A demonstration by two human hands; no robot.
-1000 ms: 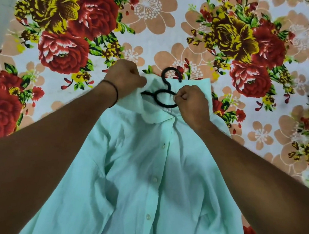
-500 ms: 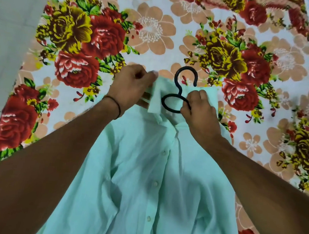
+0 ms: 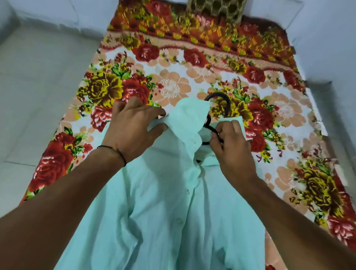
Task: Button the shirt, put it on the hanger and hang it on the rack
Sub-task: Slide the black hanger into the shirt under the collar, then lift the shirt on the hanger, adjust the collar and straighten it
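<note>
The left hand [image 3: 133, 127] pinches the shirt [image 3: 164, 211] collar; the right hand [image 3: 230, 145] grips the hanger [image 3: 218, 99] neck; the person should lift evenly, keeping the shoulders seated.

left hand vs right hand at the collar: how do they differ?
Left hand pinches the shirt by its collar; right hand pinches the black hanger just below the hook. The left wrist wears a thin dark band; the right wrist is bare. Shared: both sit at the neckline, with the arms stretched over the shirt.
</note>
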